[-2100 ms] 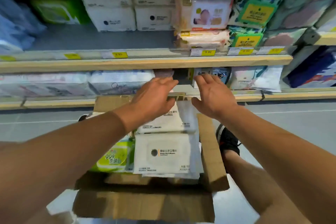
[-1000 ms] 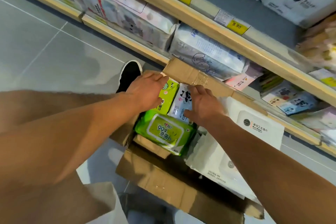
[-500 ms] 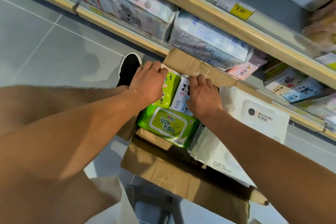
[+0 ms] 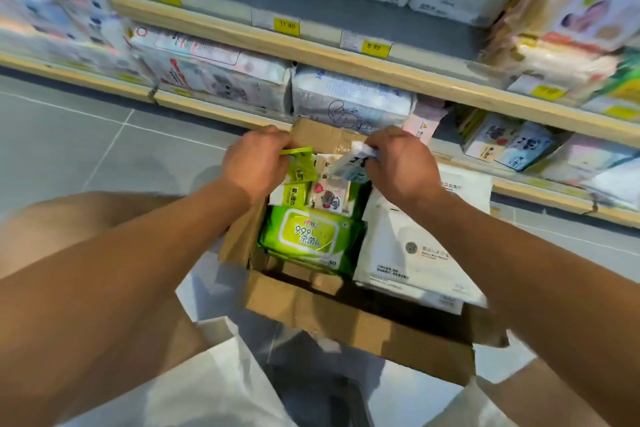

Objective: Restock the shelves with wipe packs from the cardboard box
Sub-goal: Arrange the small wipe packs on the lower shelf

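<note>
Green slim wipe pack [image 4: 300, 166] pinched in left hand [image 4: 256, 163]; right hand [image 4: 401, 166] fingers [image 4: 372, 146] grip a blue-white pack [image 4: 349, 166]. Shallow corner pinches could slip, dropping packs into the cardboard box [image 4: 346, 322].

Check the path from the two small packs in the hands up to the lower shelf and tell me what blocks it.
The left hand grips a small green pack, the right hand a small white pack. The cardboard box's raised far flap stands directly between them and the lower shelf, which already holds large packs.
</note>
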